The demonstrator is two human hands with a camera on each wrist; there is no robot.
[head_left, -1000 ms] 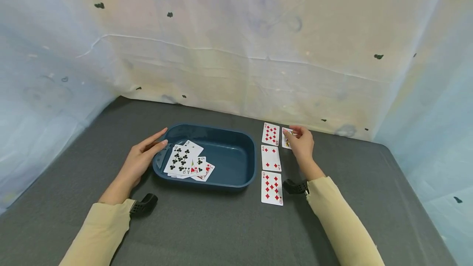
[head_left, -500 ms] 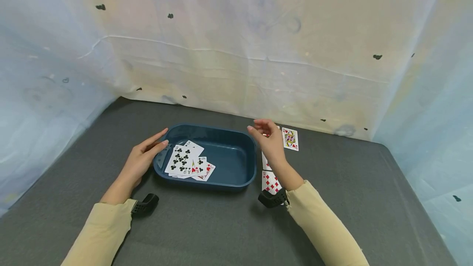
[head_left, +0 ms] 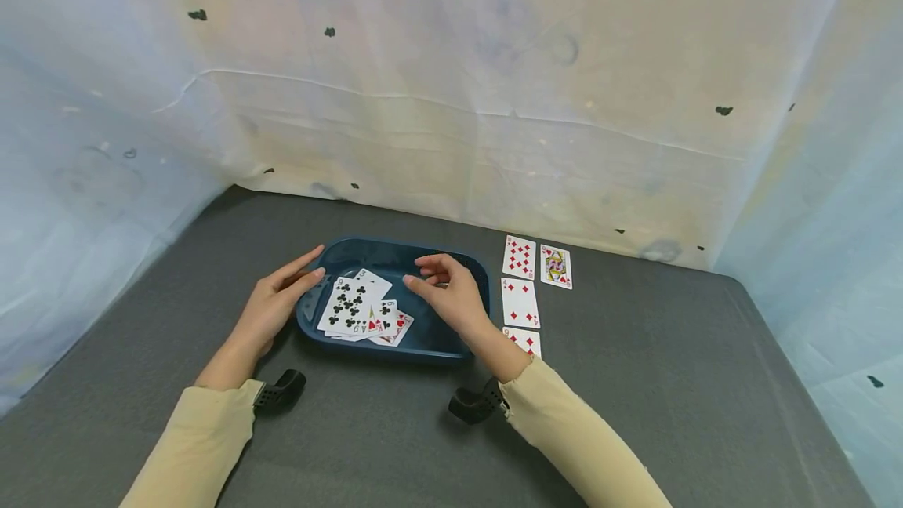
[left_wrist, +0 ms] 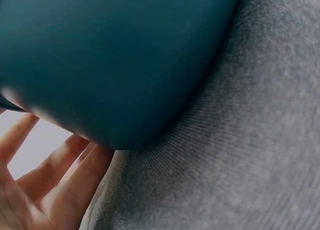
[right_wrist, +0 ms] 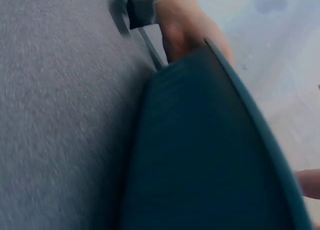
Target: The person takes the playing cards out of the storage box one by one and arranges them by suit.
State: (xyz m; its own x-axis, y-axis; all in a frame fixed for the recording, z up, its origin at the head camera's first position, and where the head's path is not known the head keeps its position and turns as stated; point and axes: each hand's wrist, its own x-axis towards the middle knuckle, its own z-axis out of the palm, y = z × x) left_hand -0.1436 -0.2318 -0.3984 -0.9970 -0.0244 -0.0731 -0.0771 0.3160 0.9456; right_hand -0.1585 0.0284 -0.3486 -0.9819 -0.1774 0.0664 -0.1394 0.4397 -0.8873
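My left hand (head_left: 271, 306) rests at the left end of a dark blue tray (head_left: 395, 351), its fairly straight fingers (left_wrist: 80, 177) touching the outer wall in the left wrist view. Over the right half of the tray hovers my right hand (head_left: 455, 296), fingers loosely bent, with nothing visible in them. A loose pile of face-up playing cards (head_left: 346, 306), clubs and some red ones, lies in the tray's left half. Right of the tray, a column of diamond cards (head_left: 520, 302) lies on the table, the nearest partly hidden by my right wrist. A red queen card (head_left: 556, 266) lies beside the top one.
Dark grey cloth covers the table (head_left: 635, 382). A pale stained sheet (head_left: 451, 100) hangs behind it and on both sides. Each wrist wears a black strap (head_left: 282, 390).
My right hand has let go of the queen card beside the diamond column and moved left over the tray. My left hand has stayed in place.
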